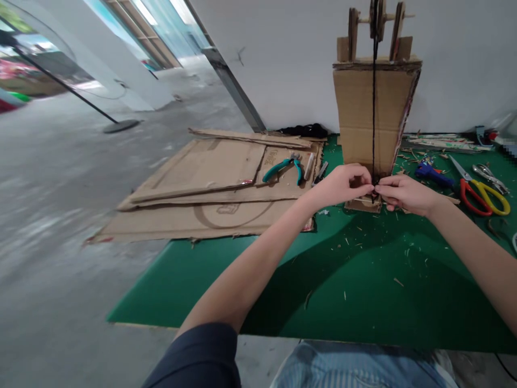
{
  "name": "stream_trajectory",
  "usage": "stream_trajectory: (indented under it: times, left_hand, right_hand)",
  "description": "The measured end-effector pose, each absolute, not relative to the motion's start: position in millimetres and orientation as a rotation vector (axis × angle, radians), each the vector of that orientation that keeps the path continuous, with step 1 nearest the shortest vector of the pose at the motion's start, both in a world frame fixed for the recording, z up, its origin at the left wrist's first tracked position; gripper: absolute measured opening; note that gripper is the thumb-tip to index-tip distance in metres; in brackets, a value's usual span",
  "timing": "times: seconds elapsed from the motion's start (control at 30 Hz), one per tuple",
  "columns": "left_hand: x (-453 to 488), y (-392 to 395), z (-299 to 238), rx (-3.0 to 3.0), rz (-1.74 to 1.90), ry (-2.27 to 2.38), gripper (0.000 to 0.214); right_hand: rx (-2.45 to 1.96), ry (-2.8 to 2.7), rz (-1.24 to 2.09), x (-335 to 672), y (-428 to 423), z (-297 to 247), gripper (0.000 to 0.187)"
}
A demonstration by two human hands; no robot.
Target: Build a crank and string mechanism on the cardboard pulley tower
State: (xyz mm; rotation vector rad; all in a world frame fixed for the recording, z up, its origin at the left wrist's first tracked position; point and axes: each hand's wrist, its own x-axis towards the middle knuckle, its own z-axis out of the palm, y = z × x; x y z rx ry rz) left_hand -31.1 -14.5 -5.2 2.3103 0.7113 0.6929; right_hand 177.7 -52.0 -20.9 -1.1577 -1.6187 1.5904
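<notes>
A tall cardboard tower (363,108) stands on the green mat (283,280), with a wooden spool and axle on top. A black string (374,108) runs down its front from the spool. My left hand (345,186) and my right hand (404,193) meet at the tower's foot, both with fingers pinched together on the lower end of the string. A small cardboard piece (363,205) lies at the tower's foot under my fingers.
Flat cardboard sheets (202,194) overhang the mat's left edge, with teal pliers (283,167) and a pen on them. Right of the tower lie a blue tool (432,173), red-and-yellow scissors (480,194), metal pliers (490,178) and scraps. Bare concrete floor at left.
</notes>
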Motion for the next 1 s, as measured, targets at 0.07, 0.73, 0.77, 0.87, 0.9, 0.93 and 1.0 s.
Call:
stream_trajectory:
  times: [0.07, 0.73, 0.77, 0.87, 0.9, 0.93, 1.0]
  left_hand:
    - [-30.1, -15.8, -3.6, 2.339, 0.716, 0.717, 0.016]
    - [-19.6, -48.4, 19.8, 2.398, 0.653, 0.859, 0.006]
    - [-19.8, -48.6, 19.8, 2.383, 0.653, 0.855, 0.005]
    - [-21.1, -49.8, 22.3, 2.331, 0.635, 0.859, 0.004]
    - [-21.8, -50.6, 24.2, 2.309, 0.630, 0.869, 0.006]
    - [-22.5, -51.3, 26.5, 2.287, 0.625, 0.879, 0.009]
    - [-24.4, -52.0, 31.6, 2.252, 0.635, 0.882, 0.015]
  right_hand:
    - [-1.155, -1.606, 1.567, 178.3, -51.8, -20.4, 0.032]
    - [-1.374, -1.853, 1.043, 173.1, -57.0, 8.7, 0.031]
    - [-1.349, -1.863, 1.062, 172.0, -56.8, 8.7, 0.027]
    - [-1.258, -1.889, 1.045, 168.9, -56.2, 6.5, 0.019]
    - [-1.235, -1.879, 1.024, 167.9, -56.0, 5.5, 0.019]
    - [-1.216, -1.850, 1.017, 166.9, -55.8, 4.5, 0.020]
    - [-1.189, -1.758, 1.045, 165.9, -55.1, 2.3, 0.020]
